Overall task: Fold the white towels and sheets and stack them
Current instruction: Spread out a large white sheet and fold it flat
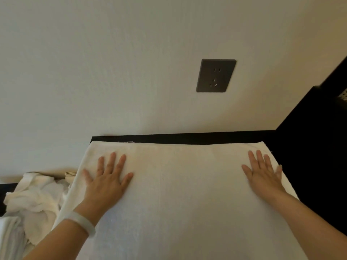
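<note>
Dark surface (pixel 309 156) vs. plain wall (pixel 112 72). White towel (pixel 178 194) lies flat under both grips: L grip (pixel 107 182) & R grip (pixel 262 175) splayed, pressing down. Judged soft, light, limp; pinch far corners just beyond each grip. Unfolded heap (pixel 35 194) outboard of L grip.

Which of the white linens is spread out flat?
The big towel under the left hand and right hand; the linen heap left of it is crumpled.

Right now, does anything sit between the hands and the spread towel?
Nothing visible does. The left hand and right hand both lie flat, fingers spread, directly on the white towel. The crumpled linen pile lies off to its left.
</note>
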A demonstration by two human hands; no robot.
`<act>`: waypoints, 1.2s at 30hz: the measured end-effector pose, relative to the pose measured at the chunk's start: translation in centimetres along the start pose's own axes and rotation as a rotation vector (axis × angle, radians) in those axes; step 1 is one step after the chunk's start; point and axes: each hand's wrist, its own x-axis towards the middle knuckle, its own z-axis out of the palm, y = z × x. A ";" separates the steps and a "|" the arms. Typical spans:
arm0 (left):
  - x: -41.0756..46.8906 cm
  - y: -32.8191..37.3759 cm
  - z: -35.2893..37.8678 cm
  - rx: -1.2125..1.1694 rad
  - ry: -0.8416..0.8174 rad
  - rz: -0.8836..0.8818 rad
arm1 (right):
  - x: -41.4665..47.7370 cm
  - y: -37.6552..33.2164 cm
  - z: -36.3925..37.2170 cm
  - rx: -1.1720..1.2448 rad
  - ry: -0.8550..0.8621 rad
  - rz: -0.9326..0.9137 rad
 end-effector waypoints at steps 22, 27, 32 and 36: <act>-5.0 2.4 0.6 0.053 0.000 0.234 | -6.9 1.3 3.8 -0.018 -0.030 -0.106; -3.4 4.5 0.8 0.043 0.019 0.175 | -2.4 1.1 1.8 -0.002 -0.052 -0.144; -0.9 6.7 -0.4 0.046 0.018 0.151 | 1.5 0.3 -0.7 -0.044 -0.162 -0.091; -1.5 7.9 -0.7 0.017 0.024 0.150 | 0.0 -2.1 -1.9 -0.037 -0.126 -0.070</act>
